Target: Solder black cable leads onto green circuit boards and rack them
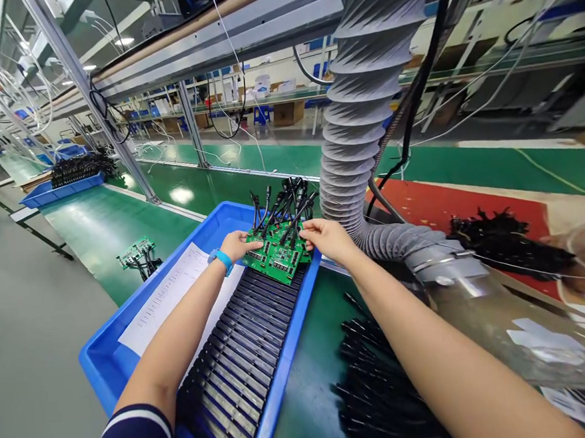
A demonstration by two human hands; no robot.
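Observation:
My left hand (241,244) grips the left edge of a green circuit board (278,259) with black connectors and cables standing up from it. At the board's upper right corner, the fingers of my right hand (318,236) are pinched together; what they hold is too small to make out. The board is over the far end of a blue tray (269,417). Inside the tray lie a row of black slotted strips (241,343) and a printed white sheet (171,301). More black cables rise behind the board.
Another board with cables (139,254) lies left of the tray. Black cables (378,380) are heaped on the right. A grey ribbed duct (350,121) comes down beside my right arm. Further back are a second blue tray (63,189) and a red mat (422,203).

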